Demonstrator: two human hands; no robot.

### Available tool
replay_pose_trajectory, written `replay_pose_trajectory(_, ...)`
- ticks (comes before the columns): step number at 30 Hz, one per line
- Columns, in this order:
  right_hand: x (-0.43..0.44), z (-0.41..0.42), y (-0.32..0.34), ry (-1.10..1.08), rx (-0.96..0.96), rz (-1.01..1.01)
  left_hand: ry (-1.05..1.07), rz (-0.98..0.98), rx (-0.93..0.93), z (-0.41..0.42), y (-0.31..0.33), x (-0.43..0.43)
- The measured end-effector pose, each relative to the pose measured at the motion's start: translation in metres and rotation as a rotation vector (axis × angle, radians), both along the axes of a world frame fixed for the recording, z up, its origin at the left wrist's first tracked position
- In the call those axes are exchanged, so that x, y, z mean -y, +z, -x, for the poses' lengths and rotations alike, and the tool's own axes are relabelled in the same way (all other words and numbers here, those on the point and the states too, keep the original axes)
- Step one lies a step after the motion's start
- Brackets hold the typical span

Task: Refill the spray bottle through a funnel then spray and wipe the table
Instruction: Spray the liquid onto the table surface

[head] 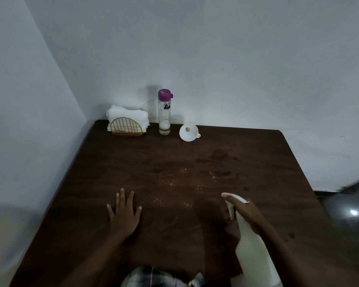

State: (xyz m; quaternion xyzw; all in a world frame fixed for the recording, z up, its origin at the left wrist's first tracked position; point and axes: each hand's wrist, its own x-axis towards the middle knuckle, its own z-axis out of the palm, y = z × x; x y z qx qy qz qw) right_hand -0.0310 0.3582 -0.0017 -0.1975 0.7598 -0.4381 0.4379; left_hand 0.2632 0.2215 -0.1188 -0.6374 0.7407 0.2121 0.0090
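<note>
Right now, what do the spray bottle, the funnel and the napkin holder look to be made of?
Spray bottle: seemingly matte, milky white plastic, slightly translucent.
Funnel: smooth white plastic by the look, with a moulded tab on its rim.
Napkin holder: thin gold-toned wire grid, probably metal, holding white paper napkins.

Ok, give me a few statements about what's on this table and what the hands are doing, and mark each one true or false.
1. The right hand holds the white spray bottle. True.
2. The funnel sits in the neck of the spray bottle. False: it lies on the table near the far edge, beside the purple-capped bottle.
3. The left hand rests flat on the table, holding nothing. True.
4. The left hand is wiping with a napkin. False: the napkins are all in their holder at the far left corner.
5. Droplets dot the tabletop ahead of the hands. True.
</note>
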Motion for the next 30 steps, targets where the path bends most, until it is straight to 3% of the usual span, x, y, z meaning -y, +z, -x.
replay_pose_trajectory(11,-0.018,-0.025,-0.027,0.063,0.010,-0.315,-0.017,-0.006,-0.011,-0.003,-0.001,0.000)
replay_pose_trajectory(18,-0.018,-0.047,-0.018,0.215,0.121,-0.161,-0.022,-0.004,-0.019,-0.005,0.000,0.000)
replay_pose_trajectory(25,0.003,-0.075,-0.030,0.248,-0.085,-0.163,-0.031,-0.011,-0.023,-0.007,0.001,-0.001)
replay_pose_trajectory(30,-0.001,-0.074,-0.028,0.252,-0.003,-0.160,-0.031,-0.003,-0.026,-0.008,0.002,-0.001)
